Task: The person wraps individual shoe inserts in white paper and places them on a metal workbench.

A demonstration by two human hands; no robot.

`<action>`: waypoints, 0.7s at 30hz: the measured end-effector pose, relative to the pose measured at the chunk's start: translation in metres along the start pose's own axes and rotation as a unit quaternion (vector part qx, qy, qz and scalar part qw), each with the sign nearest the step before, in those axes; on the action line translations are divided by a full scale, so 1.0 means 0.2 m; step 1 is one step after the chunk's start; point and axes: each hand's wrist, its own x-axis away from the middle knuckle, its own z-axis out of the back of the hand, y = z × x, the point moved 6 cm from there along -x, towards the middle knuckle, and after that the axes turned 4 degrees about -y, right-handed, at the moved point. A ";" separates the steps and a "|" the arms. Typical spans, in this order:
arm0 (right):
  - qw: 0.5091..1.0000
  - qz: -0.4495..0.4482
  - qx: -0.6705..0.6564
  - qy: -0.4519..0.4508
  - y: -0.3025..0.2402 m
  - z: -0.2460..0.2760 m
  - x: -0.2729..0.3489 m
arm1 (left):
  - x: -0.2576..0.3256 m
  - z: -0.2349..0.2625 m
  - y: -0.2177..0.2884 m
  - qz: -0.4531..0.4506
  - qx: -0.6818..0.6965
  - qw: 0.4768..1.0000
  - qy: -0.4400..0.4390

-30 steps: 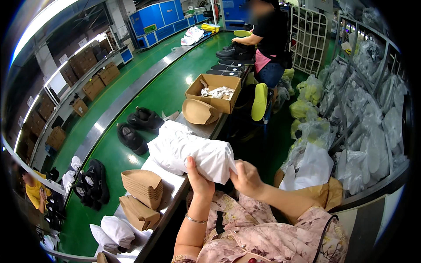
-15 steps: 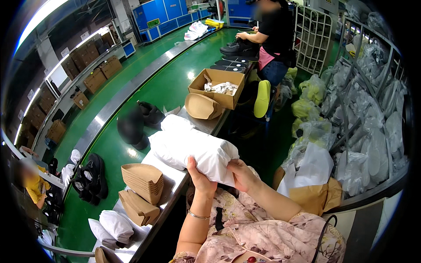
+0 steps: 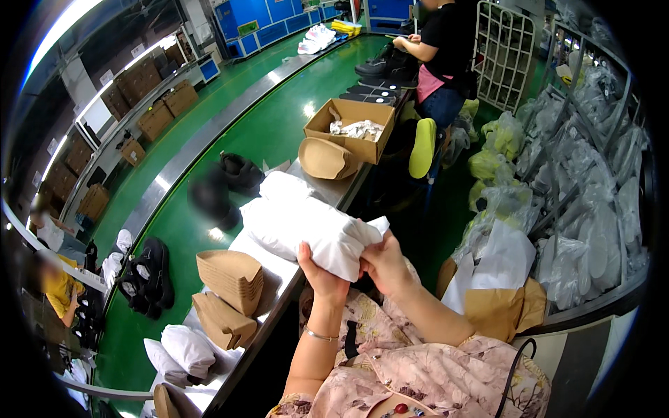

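Observation:
A long bundle wrapped in white paper (image 3: 306, 228) lies across the near edge of the bench, its close end raised in my hands. My left hand (image 3: 324, 279) grips its near side, thumb up along the paper. At the right end my right hand (image 3: 387, 266) pinches the paper, and a folded corner sticks up above the fingers. What the paper covers is hidden. A white rounded part (image 3: 286, 185) shows behind the bundle; whether it is a separate piece I cannot tell. To the left stand stacked brown moulded cardboard inserts (image 3: 230, 282).
Ahead is an open cardboard box (image 3: 348, 143) with crumpled paper, beside another brown insert stack (image 3: 324, 159). Black shoes (image 3: 240, 174) sit on the green belt (image 3: 174, 223). White wrapped bundles (image 3: 188, 350) lie at lower left. A co-worker (image 3: 442, 56) stands beyond; bagged goods fill a rack (image 3: 592, 181) at right.
My right hand has turned and drawn the end paper up into a fold, its fingers now bunched. The view has shifted slightly, and the far person's arm has moved.

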 end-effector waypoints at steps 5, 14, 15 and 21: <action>0.865 0.247 0.436 0.021 -0.23 -0.01 0.10 | -0.05 0.14 0.04 -0.074 0.002 0.994 0.086; 0.964 0.188 0.186 0.034 -0.03 -0.05 0.06 | -0.02 0.00 0.02 -0.012 0.023 0.999 0.018; 0.967 0.190 0.159 0.051 -0.01 -0.04 0.06 | -0.03 0.00 0.01 -0.017 0.031 0.999 0.034; 0.968 0.152 0.196 0.026 -0.01 -0.04 0.00 | -0.04 0.09 0.05 -0.064 -0.028 0.996 0.057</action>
